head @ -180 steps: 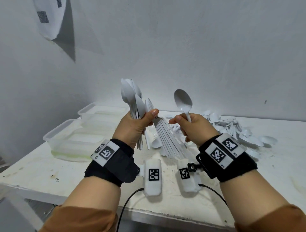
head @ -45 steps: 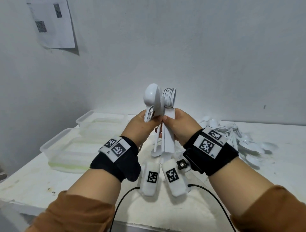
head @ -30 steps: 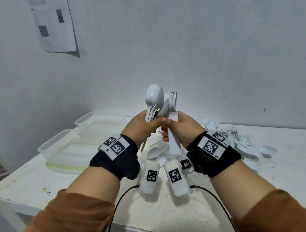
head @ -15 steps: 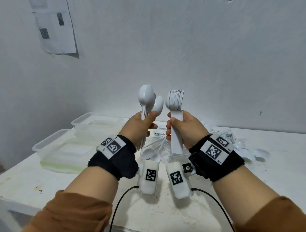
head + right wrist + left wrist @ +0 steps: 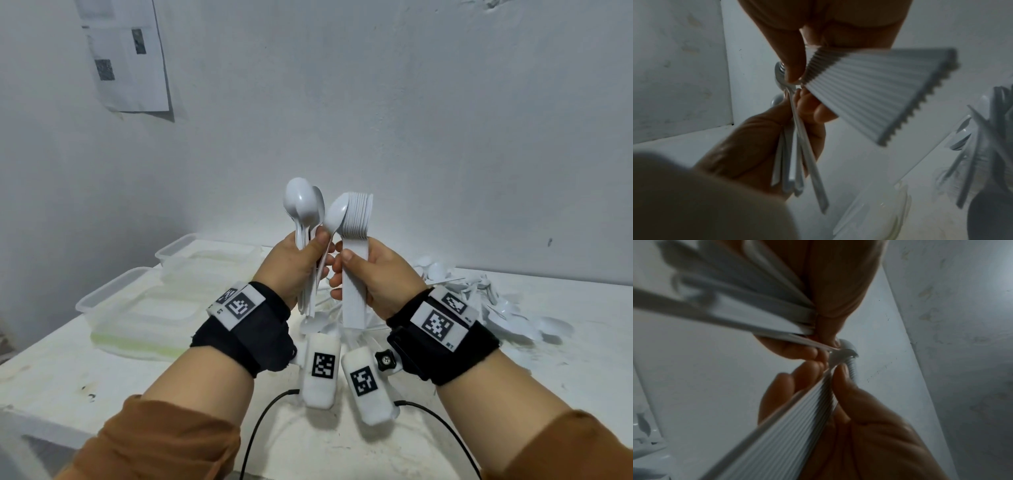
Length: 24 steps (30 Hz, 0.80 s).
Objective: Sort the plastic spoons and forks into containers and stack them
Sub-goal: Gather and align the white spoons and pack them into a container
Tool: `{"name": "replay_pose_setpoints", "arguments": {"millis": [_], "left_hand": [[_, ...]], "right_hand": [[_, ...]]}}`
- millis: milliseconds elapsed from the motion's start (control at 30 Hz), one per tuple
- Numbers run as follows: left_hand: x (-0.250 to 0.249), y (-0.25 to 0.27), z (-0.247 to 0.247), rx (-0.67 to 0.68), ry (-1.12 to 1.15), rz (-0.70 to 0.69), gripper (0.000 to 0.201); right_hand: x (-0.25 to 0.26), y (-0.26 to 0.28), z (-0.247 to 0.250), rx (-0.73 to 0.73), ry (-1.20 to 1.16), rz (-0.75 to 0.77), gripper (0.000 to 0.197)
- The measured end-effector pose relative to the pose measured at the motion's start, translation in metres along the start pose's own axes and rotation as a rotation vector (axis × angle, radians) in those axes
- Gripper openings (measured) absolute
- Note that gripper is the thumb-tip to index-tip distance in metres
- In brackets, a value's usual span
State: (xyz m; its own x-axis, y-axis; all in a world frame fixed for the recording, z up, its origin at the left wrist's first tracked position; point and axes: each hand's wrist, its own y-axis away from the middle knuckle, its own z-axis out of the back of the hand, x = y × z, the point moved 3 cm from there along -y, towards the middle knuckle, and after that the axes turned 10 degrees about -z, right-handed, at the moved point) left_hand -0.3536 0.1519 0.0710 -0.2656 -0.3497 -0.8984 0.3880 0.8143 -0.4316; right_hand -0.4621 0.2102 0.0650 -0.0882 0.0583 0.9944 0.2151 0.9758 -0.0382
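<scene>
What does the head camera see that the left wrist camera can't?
Only the head view shows the clear plastic containers on the white table, the loose pile of white plastic cutlery, the black wrist bands with square markers, and the round spoon bowls up top.

Only the left wrist view shows, from below, the ribbed handle edges of the neat stack packed side by side.

Both show the left hand gripping a loose bunch of white plastic spoons and the right hand gripping a neat stack of white plastic spoons.
</scene>
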Motion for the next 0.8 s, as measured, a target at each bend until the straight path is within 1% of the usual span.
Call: {"name": "replay_pose_setpoints", "arguments": {"millis": [133, 233, 333, 400, 500, 600, 700, 800], "left_hand": [[0.0, -0.002, 0.011, 0.038, -0.013, 0.005, 0.02], [0.001, -0.008, 0.022, 0.05, -0.026, 0.016, 0.018], [0.002, -0.015, 0.035, 0.055, -0.031, 0.053, 0.016], [0.001, -0.019, 0.046, 0.05, -0.059, 0.056, 0.015], [-0.002, -0.025, 0.059, 0.065, -0.15, 0.028, 0.012], [-0.001, -0.03, 0.069, 0.057, -0.136, 0.035, 0.011], [-0.002, -0.035, 0.079, 0.053, -0.137, 0.028, 0.011], [-0.005, -0.038, 0.09, 0.069, -0.193, 0.009, 0.013]], "right_hand": [[-0.001, -0.01, -0.014, -0.045, 0.061, 0.017, 0.006], [0.001, -0.018, -0.028, -0.077, 0.137, 0.023, 0.002], [0.001, -0.026, -0.041, -0.101, 0.189, 0.025, 0.022], [0.001, -0.031, -0.049, -0.106, 0.203, 0.028, 0.025], [0.003, -0.038, -0.06, -0.135, 0.281, 0.05, 0.023], [0.004, -0.046, -0.07, -0.169, 0.351, 0.068, 0.013], [0.007, -0.049, -0.08, -0.154, 0.319, 0.073, 0.006], [0.008, -0.051, -0.09, -0.12, 0.231, 0.073, 0.01]]}}
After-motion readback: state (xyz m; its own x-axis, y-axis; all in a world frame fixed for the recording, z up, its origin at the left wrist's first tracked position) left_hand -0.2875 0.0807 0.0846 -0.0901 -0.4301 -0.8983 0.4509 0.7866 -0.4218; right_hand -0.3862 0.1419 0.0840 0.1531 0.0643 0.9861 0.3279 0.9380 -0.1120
